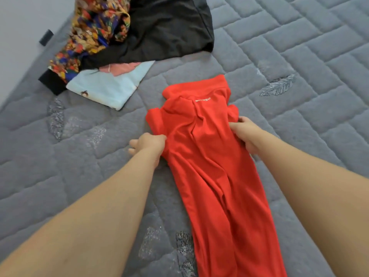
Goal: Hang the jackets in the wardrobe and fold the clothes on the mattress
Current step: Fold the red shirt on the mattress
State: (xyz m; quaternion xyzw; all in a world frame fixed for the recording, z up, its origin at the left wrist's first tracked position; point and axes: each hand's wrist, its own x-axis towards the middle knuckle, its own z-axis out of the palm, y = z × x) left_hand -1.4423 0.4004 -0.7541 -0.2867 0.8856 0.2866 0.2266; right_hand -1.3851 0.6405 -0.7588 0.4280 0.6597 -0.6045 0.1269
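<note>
A grey quilted mattress (299, 56) fills the view, its far-left edge meeting a pale wall. A red shirt (209, 156) (small white lettering near the collar) lies lengthwise between both hands. The left hand (148, 145) pinches its left edge; the right hand (244, 132) grips fabric at its right edge. Beyond lie a black garment (169, 27), a patterned jacket (93, 31) and light blue cloth (107, 88). Bare mattress spreads rightward.

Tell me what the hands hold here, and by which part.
Both hold the red shirt on the mattress. The left hand grips its left edge below the sleeve; the right hand grips the opposite edge.
</note>
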